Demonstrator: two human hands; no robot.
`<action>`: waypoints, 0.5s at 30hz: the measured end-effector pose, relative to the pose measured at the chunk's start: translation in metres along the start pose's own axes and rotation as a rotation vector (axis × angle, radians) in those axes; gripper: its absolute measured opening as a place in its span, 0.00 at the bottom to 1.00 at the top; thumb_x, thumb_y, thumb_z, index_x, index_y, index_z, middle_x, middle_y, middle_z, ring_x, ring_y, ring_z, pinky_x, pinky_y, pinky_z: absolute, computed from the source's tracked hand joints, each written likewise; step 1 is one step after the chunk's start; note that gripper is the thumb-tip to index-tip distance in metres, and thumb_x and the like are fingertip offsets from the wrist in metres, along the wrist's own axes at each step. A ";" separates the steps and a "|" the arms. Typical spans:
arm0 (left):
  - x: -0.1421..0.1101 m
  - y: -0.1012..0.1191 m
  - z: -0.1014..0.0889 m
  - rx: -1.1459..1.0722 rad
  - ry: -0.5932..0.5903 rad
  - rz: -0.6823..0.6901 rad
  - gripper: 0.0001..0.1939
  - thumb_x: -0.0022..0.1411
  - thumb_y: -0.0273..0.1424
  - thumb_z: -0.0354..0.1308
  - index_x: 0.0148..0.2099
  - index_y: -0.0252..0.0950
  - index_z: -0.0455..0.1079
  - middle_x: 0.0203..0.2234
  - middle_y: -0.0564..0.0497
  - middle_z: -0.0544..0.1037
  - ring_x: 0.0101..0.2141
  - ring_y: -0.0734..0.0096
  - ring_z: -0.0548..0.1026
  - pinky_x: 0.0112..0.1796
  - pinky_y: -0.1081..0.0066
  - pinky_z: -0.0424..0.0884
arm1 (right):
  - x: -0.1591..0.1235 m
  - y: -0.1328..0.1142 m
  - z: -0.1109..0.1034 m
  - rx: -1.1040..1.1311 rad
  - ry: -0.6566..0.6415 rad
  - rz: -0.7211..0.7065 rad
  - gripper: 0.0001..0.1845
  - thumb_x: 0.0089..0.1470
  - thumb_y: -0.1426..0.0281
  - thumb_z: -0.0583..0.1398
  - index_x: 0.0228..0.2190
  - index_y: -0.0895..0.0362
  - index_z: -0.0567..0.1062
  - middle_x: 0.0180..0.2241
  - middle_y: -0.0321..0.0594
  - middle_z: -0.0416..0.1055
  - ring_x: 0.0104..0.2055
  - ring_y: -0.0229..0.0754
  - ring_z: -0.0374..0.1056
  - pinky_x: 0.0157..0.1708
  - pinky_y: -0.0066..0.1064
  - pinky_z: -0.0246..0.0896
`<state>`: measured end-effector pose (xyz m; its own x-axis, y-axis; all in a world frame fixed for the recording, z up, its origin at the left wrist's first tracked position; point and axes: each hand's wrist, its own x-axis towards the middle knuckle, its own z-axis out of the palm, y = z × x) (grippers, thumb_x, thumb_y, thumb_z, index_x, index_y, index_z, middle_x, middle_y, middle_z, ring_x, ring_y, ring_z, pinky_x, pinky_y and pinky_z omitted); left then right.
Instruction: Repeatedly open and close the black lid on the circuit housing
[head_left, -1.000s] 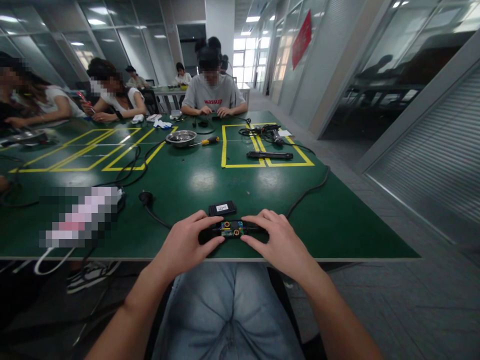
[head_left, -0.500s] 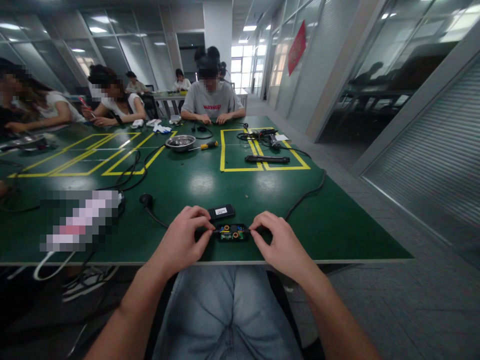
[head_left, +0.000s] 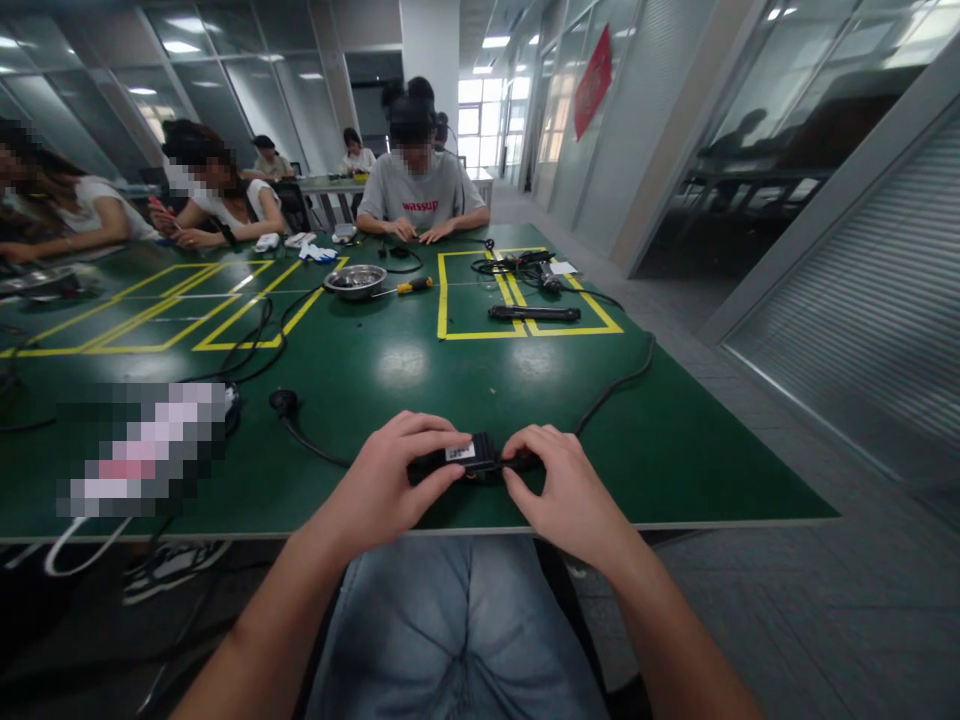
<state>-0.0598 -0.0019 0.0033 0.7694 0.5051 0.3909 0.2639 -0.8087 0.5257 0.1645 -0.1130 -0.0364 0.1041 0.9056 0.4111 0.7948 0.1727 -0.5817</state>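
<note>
Near the table's front edge, my left hand grips a black plastic cover with a white label, thumb in front and fingers behind. The cover lies over a black casing, hiding most of the circuit board inside; whether it is seated cannot be seen. My right hand pinches the black cable at the casing's right end between thumb and fingers. From there the cable runs off to the right and back. On the left, another cable leads to a black plug.
The green table bears yellow tape outlines. Farther back are a metal bowl, a yellow-handled screwdriver, a black bar-shaped part and tangled cables. A blurred-out object lies at left. Several people sit around the tables.
My left hand has let go of the casing's left end and taken the labelled cover, bringing it from behind the casing onto it. My right hand stays at the cable end.
</note>
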 end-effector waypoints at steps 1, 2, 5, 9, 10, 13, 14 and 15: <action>-0.004 0.001 0.002 -0.005 -0.020 0.020 0.14 0.73 0.30 0.65 0.58 0.45 0.83 0.51 0.46 0.84 0.49 0.57 0.80 0.53 0.58 0.78 | 0.000 0.000 0.000 0.002 0.001 0.006 0.06 0.58 0.75 0.61 0.35 0.51 0.72 0.36 0.38 0.77 0.42 0.50 0.72 0.46 0.43 0.60; -0.007 0.001 0.005 -0.001 -0.034 0.032 0.15 0.73 0.29 0.64 0.58 0.45 0.83 0.51 0.45 0.84 0.50 0.57 0.80 0.54 0.57 0.77 | 0.000 0.000 -0.001 0.004 0.002 0.012 0.06 0.58 0.75 0.61 0.35 0.51 0.71 0.36 0.38 0.76 0.42 0.50 0.72 0.45 0.43 0.60; -0.012 -0.003 0.013 0.036 -0.049 0.030 0.17 0.74 0.29 0.63 0.61 0.46 0.81 0.55 0.44 0.83 0.53 0.55 0.77 0.56 0.54 0.76 | -0.001 -0.001 -0.003 0.008 -0.008 0.020 0.05 0.58 0.74 0.61 0.35 0.51 0.71 0.36 0.39 0.76 0.42 0.50 0.72 0.45 0.43 0.61; -0.012 -0.003 0.016 0.104 -0.073 -0.006 0.17 0.76 0.31 0.62 0.63 0.47 0.80 0.56 0.45 0.83 0.54 0.53 0.77 0.56 0.51 0.75 | -0.001 -0.002 -0.004 0.015 -0.018 0.016 0.06 0.58 0.75 0.61 0.35 0.52 0.71 0.36 0.38 0.76 0.42 0.50 0.72 0.46 0.42 0.60; -0.011 -0.002 0.016 0.115 -0.083 -0.012 0.17 0.76 0.31 0.62 0.63 0.46 0.80 0.56 0.45 0.83 0.54 0.53 0.77 0.55 0.51 0.75 | 0.000 -0.002 -0.003 0.010 -0.016 0.013 0.06 0.58 0.75 0.61 0.35 0.52 0.71 0.36 0.38 0.76 0.41 0.50 0.72 0.45 0.42 0.60; -0.011 0.000 0.015 0.121 -0.097 -0.014 0.17 0.76 0.30 0.63 0.63 0.45 0.80 0.56 0.45 0.83 0.54 0.53 0.77 0.55 0.51 0.75 | 0.000 -0.001 -0.001 -0.018 -0.015 -0.006 0.06 0.58 0.75 0.62 0.36 0.52 0.72 0.35 0.37 0.75 0.41 0.50 0.71 0.45 0.41 0.59; -0.012 0.000 0.016 0.112 -0.092 -0.012 0.17 0.76 0.30 0.62 0.63 0.45 0.80 0.56 0.45 0.83 0.54 0.53 0.77 0.56 0.51 0.75 | 0.001 0.001 0.000 -0.026 -0.014 -0.013 0.06 0.58 0.75 0.62 0.36 0.52 0.72 0.35 0.37 0.75 0.41 0.50 0.71 0.45 0.41 0.59; -0.012 0.000 0.017 0.100 -0.083 -0.008 0.17 0.76 0.30 0.62 0.63 0.45 0.79 0.56 0.45 0.83 0.54 0.53 0.77 0.56 0.52 0.75 | 0.001 0.002 0.000 -0.030 -0.014 -0.018 0.06 0.59 0.75 0.62 0.36 0.52 0.72 0.35 0.37 0.75 0.41 0.50 0.71 0.45 0.41 0.59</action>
<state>-0.0597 -0.0130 -0.0144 0.8114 0.4887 0.3207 0.3238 -0.8325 0.4495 0.1658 -0.1117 -0.0374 0.0813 0.9079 0.4112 0.8141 0.1776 -0.5530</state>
